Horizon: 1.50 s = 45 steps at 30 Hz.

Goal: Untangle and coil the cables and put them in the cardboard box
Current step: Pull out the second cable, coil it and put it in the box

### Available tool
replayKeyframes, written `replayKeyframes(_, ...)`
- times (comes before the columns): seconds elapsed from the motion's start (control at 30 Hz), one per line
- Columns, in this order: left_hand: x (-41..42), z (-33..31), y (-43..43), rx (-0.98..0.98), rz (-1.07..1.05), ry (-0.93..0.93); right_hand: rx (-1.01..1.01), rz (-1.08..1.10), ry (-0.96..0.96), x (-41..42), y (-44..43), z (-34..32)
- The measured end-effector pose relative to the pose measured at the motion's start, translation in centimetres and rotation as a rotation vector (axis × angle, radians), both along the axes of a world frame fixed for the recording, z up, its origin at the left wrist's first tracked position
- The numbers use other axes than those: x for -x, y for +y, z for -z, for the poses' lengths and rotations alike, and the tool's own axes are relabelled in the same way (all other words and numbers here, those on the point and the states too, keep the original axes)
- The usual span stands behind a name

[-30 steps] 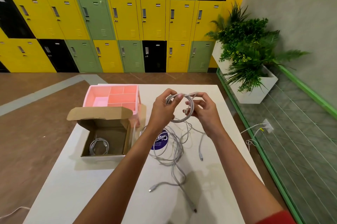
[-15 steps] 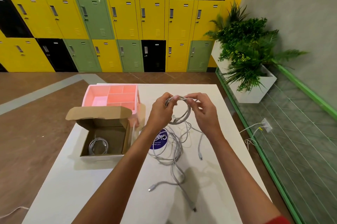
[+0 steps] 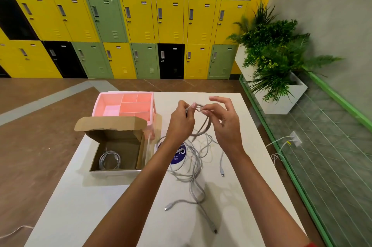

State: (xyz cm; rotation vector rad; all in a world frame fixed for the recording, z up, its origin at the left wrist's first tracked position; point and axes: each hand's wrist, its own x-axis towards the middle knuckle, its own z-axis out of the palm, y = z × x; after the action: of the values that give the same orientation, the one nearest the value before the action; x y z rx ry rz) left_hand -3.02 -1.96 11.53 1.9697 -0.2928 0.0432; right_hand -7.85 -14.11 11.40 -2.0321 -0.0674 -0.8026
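Above the middle of the white table, both hands hold a small grey cable coil. The left hand curls its fingers round the coil's 9 o'clock side. The right hand pinches the strand at 12 o'clock between thumb and forefinger, its other fingers fanned loose. At the coil's 6 o'clock, tangled cables lie across a blue sticker. The open cardboard box sits at the hands' 8 o'clock with one coiled cable on its floor. A pink organiser stands at the box's 12 o'clock.
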Motion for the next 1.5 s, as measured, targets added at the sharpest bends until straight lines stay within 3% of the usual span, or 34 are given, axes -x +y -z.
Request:
replayKeyframes(0.13,0.0,0.3,-0.1,0.129,0.122,0.000,-0.365,-0.107,0.070,-0.8,0.0,-0.9)
replayKeyframes(0.3,-0.1,0.0,0.3,0.222,0.221,0.195,-0.589,-0.230,0.222,-0.9,-0.2,-1.1)
replayKeyframes(0.5,0.0,0.6,0.8,0.256,0.233,0.183,-0.898,-0.278,0.363,-0.7,0.2,-1.3)
replayKeyframes(0.83,0.2,0.6,1.6,0.278,0.330,0.149,-1.021,-0.353,0.455,-0.9,-1.4,-2.0)
replayKeyframes(0.97,-0.1,0.1,1.8,0.378,0.326,0.199,-0.931,-0.423,0.499,-0.8,-2.7,-2.0)
replayKeyframes(1.2,0.4,0.0,1.7,0.328,0.423,0.305,-0.637,-0.104,0.267,-1.7,-2.9,-1.9)
replayKeyframes(1.5,0.4,-0.2,1.8,0.294,0.469,0.338,-0.692,0.014,0.182,-2.4,-1.8,-2.2)
